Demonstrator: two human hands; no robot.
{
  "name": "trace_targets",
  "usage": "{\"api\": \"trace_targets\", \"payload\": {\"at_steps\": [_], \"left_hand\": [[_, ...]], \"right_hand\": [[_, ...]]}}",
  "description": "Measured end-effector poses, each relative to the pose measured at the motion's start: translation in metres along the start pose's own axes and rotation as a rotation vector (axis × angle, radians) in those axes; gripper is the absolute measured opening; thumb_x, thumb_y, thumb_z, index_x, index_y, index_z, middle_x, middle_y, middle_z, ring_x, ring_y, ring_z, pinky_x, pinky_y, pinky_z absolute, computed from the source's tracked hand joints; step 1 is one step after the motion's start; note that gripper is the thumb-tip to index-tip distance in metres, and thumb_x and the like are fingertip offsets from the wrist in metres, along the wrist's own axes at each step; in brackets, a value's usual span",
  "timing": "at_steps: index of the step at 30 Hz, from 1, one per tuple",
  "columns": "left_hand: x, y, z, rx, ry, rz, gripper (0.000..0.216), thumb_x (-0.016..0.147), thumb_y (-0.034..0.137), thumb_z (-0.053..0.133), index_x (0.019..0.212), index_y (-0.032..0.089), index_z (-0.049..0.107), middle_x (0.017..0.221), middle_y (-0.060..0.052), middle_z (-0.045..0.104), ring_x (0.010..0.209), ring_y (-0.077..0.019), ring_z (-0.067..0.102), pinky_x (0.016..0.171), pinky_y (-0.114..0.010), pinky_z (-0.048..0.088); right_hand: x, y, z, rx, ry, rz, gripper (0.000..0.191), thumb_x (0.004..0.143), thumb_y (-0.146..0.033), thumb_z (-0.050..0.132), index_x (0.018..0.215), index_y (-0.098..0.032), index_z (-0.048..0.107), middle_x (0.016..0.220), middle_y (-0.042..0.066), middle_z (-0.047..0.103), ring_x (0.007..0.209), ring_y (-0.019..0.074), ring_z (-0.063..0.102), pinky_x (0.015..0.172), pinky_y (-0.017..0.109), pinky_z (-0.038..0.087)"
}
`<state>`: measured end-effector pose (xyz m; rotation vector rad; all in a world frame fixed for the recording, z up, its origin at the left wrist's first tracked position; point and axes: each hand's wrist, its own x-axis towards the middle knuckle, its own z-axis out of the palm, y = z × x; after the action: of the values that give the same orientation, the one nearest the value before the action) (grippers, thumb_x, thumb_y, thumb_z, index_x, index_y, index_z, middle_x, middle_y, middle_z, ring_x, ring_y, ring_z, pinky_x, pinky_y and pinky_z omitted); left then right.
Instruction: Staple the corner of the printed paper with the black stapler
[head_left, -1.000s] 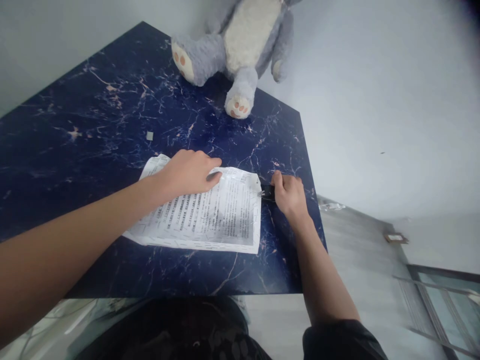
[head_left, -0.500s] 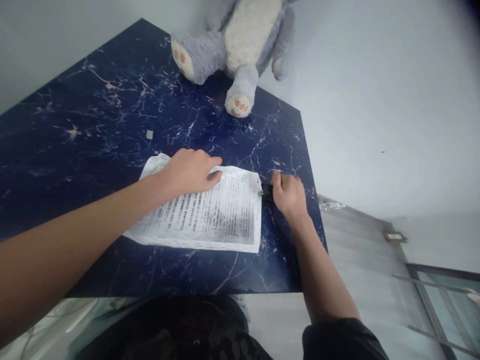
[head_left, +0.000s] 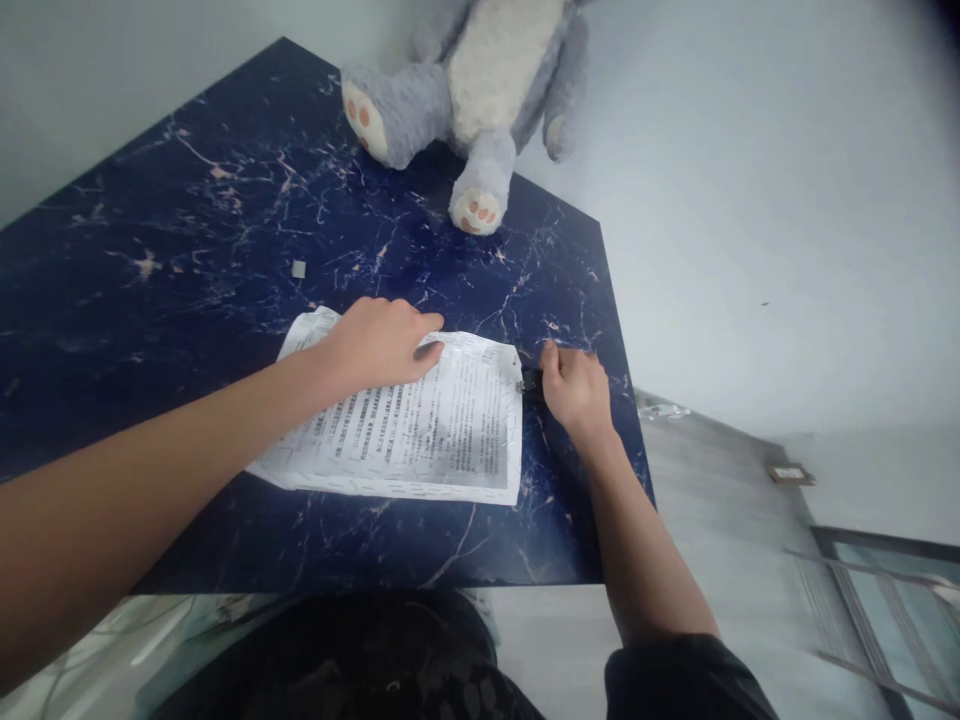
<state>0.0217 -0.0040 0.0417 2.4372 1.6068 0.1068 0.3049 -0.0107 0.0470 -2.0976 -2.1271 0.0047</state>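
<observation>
At the centre of the frame, the printed paper stack lies on the dark blue worktop. The left hand rests palm down on its upper part, thumb apart from the fingers. Right of centre, the right hand grips a black tool, probably a stapler, though mostly hidden, at the stack's right edge. A plush toy sits at upper centre.

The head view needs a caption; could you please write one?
Left hand on printed paper, right hand holding a black tool at the paper's edge.
</observation>
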Motion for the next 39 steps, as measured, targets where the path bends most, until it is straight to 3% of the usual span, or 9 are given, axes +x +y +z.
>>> {"api": "trace_targets", "payload": {"at_steps": [19,28,31,34,39], "left_hand": [[0.000,0.001,0.000,-0.002,0.007,0.009,0.042,0.096,0.049,0.044,0.115,0.024,0.072,0.095,-0.010,0.074,0.090,-0.0303,0.070,0.086,-0.043,0.050],[0.001,-0.002,0.003,-0.020,0.027,0.016,0.042,0.096,0.049,0.045,0.115,0.024,0.072,0.095,-0.011,0.073,0.091,-0.0316,0.071,0.087,-0.044,0.049],[0.001,0.000,0.002,-0.018,0.024,0.006,0.041,0.096,0.048,0.045,0.116,0.024,0.072,0.095,-0.011,0.074,0.090,-0.0312,0.071,0.086,-0.044,0.049],[0.000,0.001,0.001,-0.001,0.010,-0.007,0.042,0.097,0.048,0.044,0.117,0.024,0.071,0.097,-0.011,0.074,0.092,-0.0310,0.071,0.087,-0.043,0.049],[0.002,0.000,0.003,-0.010,0.007,0.000,0.042,0.097,0.049,0.043,0.117,0.025,0.071,0.096,-0.011,0.074,0.094,-0.0314,0.070,0.088,-0.043,0.049]], "right_hand": [[-0.002,-0.003,0.003,-0.100,0.028,-0.019,0.058,0.106,-0.045,0.030,0.078,-0.018,0.073,0.083,0.018,0.073,0.072,0.0266,0.066,0.068,0.036,0.043],[-0.002,-0.006,-0.002,-0.133,-0.063,-0.080,0.076,0.108,-0.062,0.017,0.075,-0.019,0.070,0.081,0.015,0.072,0.072,0.0258,0.066,0.064,0.033,0.038],[-0.002,-0.008,-0.006,-0.127,-0.095,-0.123,0.073,0.106,-0.066,0.022,0.075,-0.021,0.070,0.080,0.012,0.071,0.073,0.0256,0.066,0.063,0.032,0.035],[-0.003,-0.009,-0.006,-0.144,-0.088,-0.131,0.061,0.107,-0.057,0.030,0.078,-0.021,0.071,0.083,0.011,0.073,0.073,0.0246,0.066,0.062,0.031,0.034],[-0.004,-0.010,-0.003,-0.185,-0.044,-0.138,0.057,0.107,-0.040,0.027,0.080,-0.018,0.072,0.084,0.015,0.074,0.068,0.0234,0.065,0.061,0.032,0.033]]}}
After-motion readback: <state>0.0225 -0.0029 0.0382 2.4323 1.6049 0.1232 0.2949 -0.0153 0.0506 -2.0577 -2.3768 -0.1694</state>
